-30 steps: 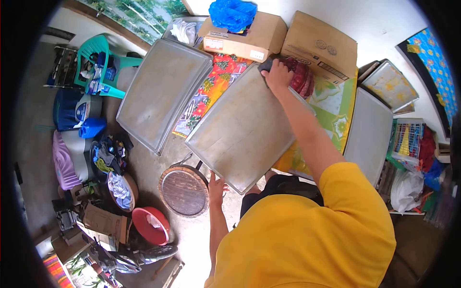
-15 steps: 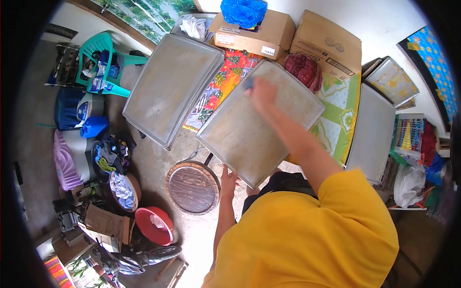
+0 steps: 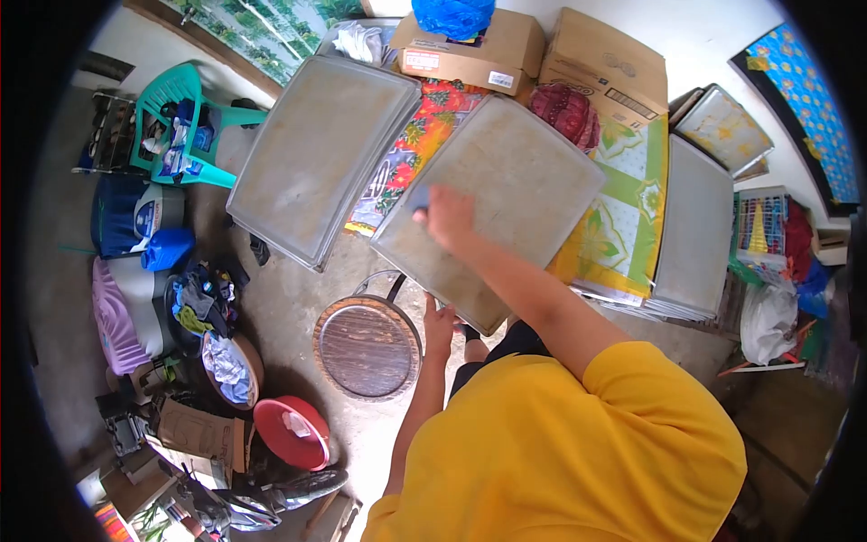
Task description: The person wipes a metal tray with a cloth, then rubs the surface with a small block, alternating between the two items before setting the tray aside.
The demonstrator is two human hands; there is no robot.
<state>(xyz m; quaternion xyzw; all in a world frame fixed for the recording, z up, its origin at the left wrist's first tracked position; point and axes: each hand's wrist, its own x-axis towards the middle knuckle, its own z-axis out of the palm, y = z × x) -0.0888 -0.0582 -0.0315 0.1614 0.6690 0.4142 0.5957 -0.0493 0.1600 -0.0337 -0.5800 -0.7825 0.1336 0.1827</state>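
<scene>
A large flat metal tray (image 3: 519, 181) with a raised rim lies tilted across the front of me. On its surface, near the left edge, my right hand (image 3: 449, 221) is closed on a small blue-grey pad (image 3: 421, 200), slightly blurred and pressed to the metal. My left hand (image 3: 440, 327) grips the tray's near-left edge from below, with some of its fingers hidden. More trays, stacked (image 3: 321, 154), stand just to the left. Below my left hand is a round wooden stool (image 3: 368, 349).
A flowered cloth (image 3: 605, 230) lies under the tray, with cardboard boxes (image 3: 610, 68) and a dark red bundle (image 3: 566, 116) behind. Another tray stack (image 3: 694, 230) is on the right. Leftward are a green chair (image 3: 167, 113), a red basin (image 3: 291, 434) and clothes (image 3: 206, 303).
My right hand has slid with the pad from the tray's upper part towards its left edge. My left hand keeps hold of the tray edge. The view has shifted slightly.
</scene>
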